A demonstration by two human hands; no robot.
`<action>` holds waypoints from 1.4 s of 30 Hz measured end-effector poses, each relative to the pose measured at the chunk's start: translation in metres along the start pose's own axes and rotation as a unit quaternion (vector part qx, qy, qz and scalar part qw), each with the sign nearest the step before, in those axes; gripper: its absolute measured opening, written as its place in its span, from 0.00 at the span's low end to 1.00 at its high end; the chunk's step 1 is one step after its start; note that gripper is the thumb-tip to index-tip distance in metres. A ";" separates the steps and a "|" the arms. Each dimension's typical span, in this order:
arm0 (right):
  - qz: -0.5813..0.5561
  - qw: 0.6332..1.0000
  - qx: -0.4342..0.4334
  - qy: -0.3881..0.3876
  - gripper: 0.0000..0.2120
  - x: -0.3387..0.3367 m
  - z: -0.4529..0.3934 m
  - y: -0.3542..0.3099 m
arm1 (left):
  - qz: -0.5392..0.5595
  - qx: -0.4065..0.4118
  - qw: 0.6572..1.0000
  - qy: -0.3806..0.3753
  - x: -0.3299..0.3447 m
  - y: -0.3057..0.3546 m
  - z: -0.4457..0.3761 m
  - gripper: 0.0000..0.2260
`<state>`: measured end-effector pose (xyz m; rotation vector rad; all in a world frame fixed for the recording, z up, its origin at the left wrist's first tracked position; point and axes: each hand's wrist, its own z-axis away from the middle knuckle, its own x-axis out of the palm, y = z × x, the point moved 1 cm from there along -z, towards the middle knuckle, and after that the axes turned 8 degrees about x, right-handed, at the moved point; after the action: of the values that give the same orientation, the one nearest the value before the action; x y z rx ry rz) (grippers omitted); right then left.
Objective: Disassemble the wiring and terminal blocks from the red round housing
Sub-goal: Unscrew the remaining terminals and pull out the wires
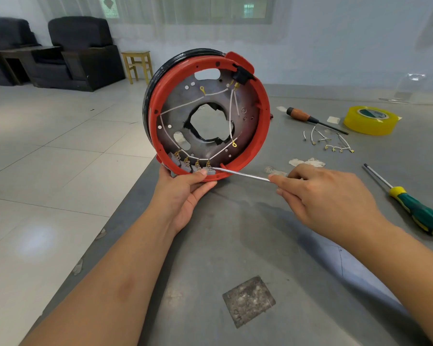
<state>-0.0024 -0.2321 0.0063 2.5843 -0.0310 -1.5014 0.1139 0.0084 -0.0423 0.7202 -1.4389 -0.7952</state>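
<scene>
- Our left hand point(185, 196) grips the bottom rim of the red round housing point(260, 136), thumb pressed just below the grey terminal blocks point(193, 166), holding the housing upright on edge at the table's point(235, 245) left edge.
- Our right hand point(328, 196) pinches a thin metal tool shaft point(240, 173) whose tip touches the rightmost terminal block.
- White wires point(185, 106) with brass lugs run across the housing's dark inner plate, around its ragged centre hole.
- Right of the housing lie loose wire pieces point(333, 143), a wooden-handled screwdriver point(310, 118), a yellow tape roll point(370, 119) and a green-yellow screwdriver point(415, 208).
- Toward us from the housing, the grey tabletop is bare except for a scuffed patch point(248, 300).
- Left of the housing is tiled floor point(48, 158); behind it, dark armchairs point(80, 51) and a yellow stool point(138, 63).
</scene>
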 end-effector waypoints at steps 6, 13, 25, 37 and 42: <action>-0.006 1.000 0.015 0.008 0.17 0.006 0.008 -0.009 | 0.024 0.004 1.000 0.014 -0.002 0.000 -0.001 0.29; -0.016 0.999 0.036 0.031 0.14 0.009 0.012 -0.021 | 0.037 0.011 0.999 0.032 -0.001 0.000 -0.001 0.28; -0.048 0.996 0.066 0.030 0.15 0.018 0.014 -0.045 | 0.075 0.008 0.996 0.045 0.001 -0.003 0.001 0.26; -0.071 0.994 0.074 0.027 0.15 0.019 0.014 -0.034 | 0.140 -0.032 0.989 0.030 0.001 0.004 0.010 0.26; -0.095 0.991 0.091 0.013 0.17 0.016 0.013 -0.029 | 0.096 -0.052 0.994 0.009 -0.001 0.013 0.013 0.05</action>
<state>-0.0078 -0.2065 -0.0178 2.8204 0.0886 -1.5950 0.1014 0.0170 -0.0321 0.4997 -1.4156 -0.7061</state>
